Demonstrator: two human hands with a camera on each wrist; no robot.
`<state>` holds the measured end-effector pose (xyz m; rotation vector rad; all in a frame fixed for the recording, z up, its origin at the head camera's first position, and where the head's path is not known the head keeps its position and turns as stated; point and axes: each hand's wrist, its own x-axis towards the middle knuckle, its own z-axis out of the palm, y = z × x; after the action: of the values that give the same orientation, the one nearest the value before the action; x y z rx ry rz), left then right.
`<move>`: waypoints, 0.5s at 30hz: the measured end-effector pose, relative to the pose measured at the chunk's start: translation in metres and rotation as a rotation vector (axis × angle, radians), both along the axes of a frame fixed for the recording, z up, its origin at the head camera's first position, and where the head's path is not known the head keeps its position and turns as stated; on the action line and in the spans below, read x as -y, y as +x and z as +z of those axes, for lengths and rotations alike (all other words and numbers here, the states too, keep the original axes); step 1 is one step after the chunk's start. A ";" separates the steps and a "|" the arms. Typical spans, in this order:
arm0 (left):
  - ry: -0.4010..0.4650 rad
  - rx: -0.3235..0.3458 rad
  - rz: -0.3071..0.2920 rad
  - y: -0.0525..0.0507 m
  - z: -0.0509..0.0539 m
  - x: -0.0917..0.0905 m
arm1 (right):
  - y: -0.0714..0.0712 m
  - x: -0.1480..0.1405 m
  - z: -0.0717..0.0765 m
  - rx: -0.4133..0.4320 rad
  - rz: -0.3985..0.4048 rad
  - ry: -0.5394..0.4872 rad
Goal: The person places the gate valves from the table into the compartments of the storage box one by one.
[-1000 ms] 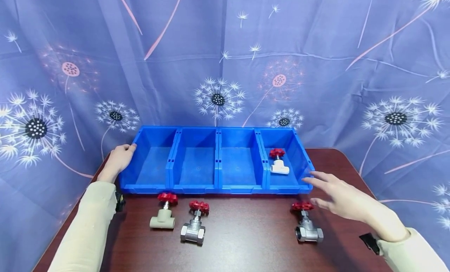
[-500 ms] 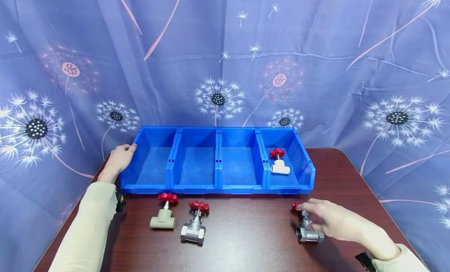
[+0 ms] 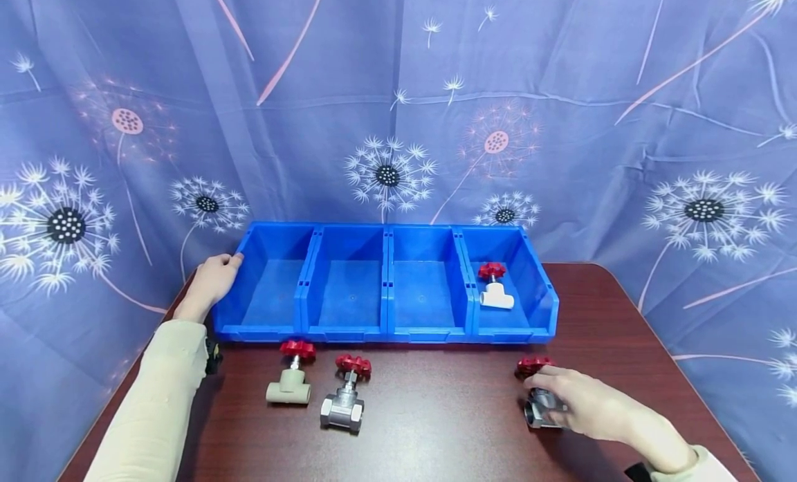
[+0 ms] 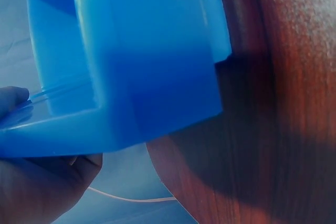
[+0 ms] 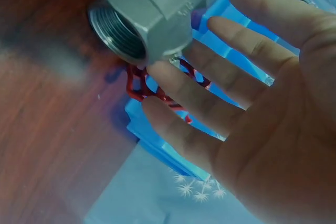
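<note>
My left hand [image 3: 214, 281] grips the left side wall of the blue storage bin [image 3: 261, 330], thumb over the rim and fingers outside. In the left wrist view the bin wall [image 4: 152, 77] shows close up. My right hand [image 3: 588, 406] is over a metal gate valve [image 3: 540, 407] with a red handwheel [image 3: 532, 366], partly hiding its body. The right wrist view shows that hand's fingers [image 5: 226, 72] fairly straight beside the threaded valve body [image 5: 157, 19]; contact is hard to tell. A white valve [image 3: 496, 295] with a red handwheel stands in the rightmost compartment.
A beige plastic valve [image 3: 290, 386] and a second metal gate valve [image 3: 342, 407] stand on the brown table [image 3: 436, 413], in front of the bin's left half. Behind the bin hangs a blue-purple curtain [image 3: 311, 157] with dandelion prints.
My right hand has moved from beside the bin's right front corner left and down, over the right metal valve. The left hand keeps its grip on the bin wall.
</note>
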<state>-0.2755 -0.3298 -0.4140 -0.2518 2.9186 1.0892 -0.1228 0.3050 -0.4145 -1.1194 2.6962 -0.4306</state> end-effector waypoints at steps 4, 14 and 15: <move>-0.001 0.000 -0.001 0.000 0.000 0.000 | -0.001 0.001 -0.007 -0.015 0.022 -0.010; -0.001 0.003 0.003 0.001 0.000 0.000 | -0.001 0.001 -0.020 0.006 0.048 -0.023; -0.004 0.001 0.004 0.001 0.000 -0.001 | 0.000 0.001 -0.021 0.020 0.037 -0.016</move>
<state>-0.2747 -0.3292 -0.4141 -0.2578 2.9207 1.0838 -0.1225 0.3036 -0.4354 -1.1612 2.6547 -0.4558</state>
